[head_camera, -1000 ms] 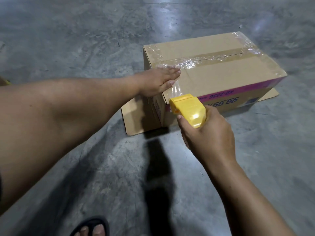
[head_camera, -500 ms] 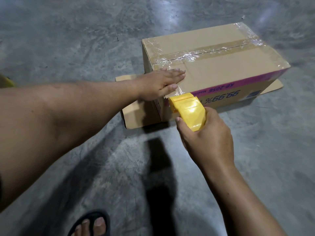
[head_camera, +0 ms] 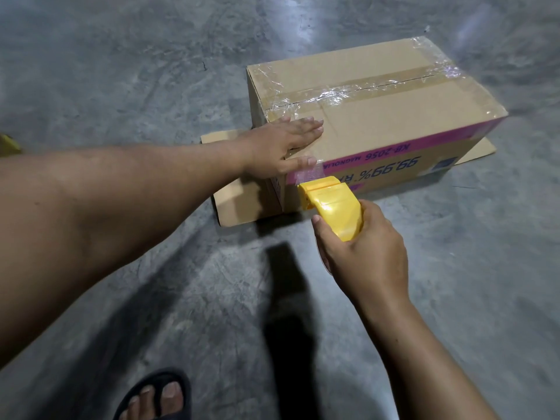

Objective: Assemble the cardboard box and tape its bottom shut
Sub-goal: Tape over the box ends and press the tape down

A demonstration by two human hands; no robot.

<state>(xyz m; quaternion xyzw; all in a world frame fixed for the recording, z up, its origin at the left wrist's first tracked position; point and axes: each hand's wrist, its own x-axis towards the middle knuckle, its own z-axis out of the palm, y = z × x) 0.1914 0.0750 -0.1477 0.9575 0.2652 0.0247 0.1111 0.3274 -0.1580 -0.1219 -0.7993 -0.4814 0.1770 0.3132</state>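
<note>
A brown cardboard box (head_camera: 394, 122) stands upside down on the concrete floor, its printing inverted and a pink band along its near side. Clear tape (head_camera: 348, 92) runs along the centre seam and across both short edges of the upper face. My left hand (head_camera: 285, 147) lies flat with spread fingers on the box's near left corner, pressing tape over the edge. My right hand (head_camera: 366, 253) grips a yellow tape dispenser (head_camera: 333, 207) held against the box's near side, with a short strip of clear tape stretched from its mouth up to the corner.
The box's open lower flaps (head_camera: 236, 207) lie spread on the grey floor at left and right. My foot in a dark sandal (head_camera: 154, 398) is at the bottom edge. A small yellow object (head_camera: 9, 144) shows at the far left.
The dispenser has dropped from the box's top corner down its near side, drawing tape over the edge. My left hand stays flat on the corner. The view has shifted closer.
</note>
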